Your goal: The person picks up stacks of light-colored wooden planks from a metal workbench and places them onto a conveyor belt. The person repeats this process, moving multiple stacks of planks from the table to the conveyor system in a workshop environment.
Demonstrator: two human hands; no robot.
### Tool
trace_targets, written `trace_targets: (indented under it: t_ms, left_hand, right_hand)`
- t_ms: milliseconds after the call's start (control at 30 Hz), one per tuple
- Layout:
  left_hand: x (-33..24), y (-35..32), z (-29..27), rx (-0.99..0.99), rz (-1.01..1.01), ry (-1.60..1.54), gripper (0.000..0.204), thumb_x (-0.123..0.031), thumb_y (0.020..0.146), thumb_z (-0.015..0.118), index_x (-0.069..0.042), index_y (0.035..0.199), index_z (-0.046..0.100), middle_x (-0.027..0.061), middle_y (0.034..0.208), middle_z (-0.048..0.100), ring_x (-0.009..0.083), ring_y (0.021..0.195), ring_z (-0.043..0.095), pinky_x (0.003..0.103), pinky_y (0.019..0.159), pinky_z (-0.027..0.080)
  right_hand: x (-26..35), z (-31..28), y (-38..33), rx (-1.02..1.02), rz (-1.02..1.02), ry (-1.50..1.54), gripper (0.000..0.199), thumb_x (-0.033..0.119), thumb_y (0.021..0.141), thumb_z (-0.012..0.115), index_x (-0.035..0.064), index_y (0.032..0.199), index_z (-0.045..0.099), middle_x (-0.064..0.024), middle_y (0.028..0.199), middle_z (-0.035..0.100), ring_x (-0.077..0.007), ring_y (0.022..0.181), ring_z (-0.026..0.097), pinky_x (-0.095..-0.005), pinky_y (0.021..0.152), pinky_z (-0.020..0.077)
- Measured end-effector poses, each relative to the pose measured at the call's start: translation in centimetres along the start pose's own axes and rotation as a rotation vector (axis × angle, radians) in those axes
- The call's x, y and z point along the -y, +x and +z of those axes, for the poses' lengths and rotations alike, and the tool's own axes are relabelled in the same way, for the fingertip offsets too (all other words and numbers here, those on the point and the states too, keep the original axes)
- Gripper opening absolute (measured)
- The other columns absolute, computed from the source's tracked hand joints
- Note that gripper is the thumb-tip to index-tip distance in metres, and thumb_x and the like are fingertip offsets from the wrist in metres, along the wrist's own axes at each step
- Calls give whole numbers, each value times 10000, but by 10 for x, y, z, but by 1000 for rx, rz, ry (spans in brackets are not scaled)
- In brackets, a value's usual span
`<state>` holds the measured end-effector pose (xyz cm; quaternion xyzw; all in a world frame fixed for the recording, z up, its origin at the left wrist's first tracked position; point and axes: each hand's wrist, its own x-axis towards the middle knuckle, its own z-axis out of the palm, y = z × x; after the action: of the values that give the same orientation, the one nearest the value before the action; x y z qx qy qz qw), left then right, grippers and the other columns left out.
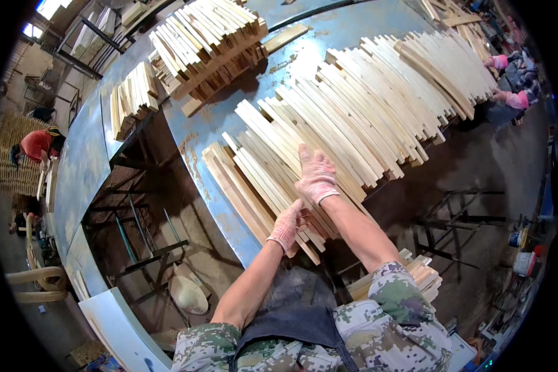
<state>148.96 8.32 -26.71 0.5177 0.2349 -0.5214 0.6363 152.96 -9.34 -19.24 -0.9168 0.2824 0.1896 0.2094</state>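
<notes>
A long fan of pale wooden slats [328, 118] lies across a blue metal table [211, 124]. My right hand [316, 173], in a pinkish knit glove, rests flat on the near slats with its fingers apart. My left hand [288, 224], gloved the same way, grips the near ends of the slats at the table's front edge. Both forearms come in from the lower edge, above camouflage sleeves and a dark apron.
A cross-stacked pile of slats [208, 40] and a smaller bundle [132, 93] sit at the back left of the table. More slats [425, 276] lie low by my right side. A person in red [37, 146] bends at far left; another person's gloved hands [508, 96] work at the right.
</notes>
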Motion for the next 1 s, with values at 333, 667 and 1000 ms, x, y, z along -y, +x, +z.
trace_targets:
  t_ms: [333, 667, 1000]
  left_hand:
    - [-170, -98, -7, 629, 412, -73, 902, -520, 757, 943, -93, 1467, 588, 79, 1359, 681, 275, 1311, 629, 491, 1137, 509]
    - [-246, -227, 32, 831, 1244, 796, 951, -357, 637, 968, 4, 1425, 577, 118, 1277, 698, 269, 1191, 673, 416, 1060, 540]
    - [-194, -137, -59, 597, 699, 967, 667, -145, 749, 864, 10, 1364, 657, 109, 1294, 691, 243, 1135, 662, 379, 1011, 542]
  right_hand:
    - [37, -42, -112, -333, -453, 803, 1378, 278, 633, 975, 81, 1731, 166, -248, 1561, 463, -390, 1492, 447, -463, 1258, 373]
    - [92, -77, -182, -416, -644, 1145, 1510, 167, 630, 997, 122, 1738, -28, -132, 1702, 315, -282, 1566, 334, -424, 1280, 360]
    - [107, 20, -166, -553, -304, 970, 1555, 388, 531, 1018, 22, 1715, 78, -267, 1650, 349, -381, 1520, 384, -357, 1303, 331]
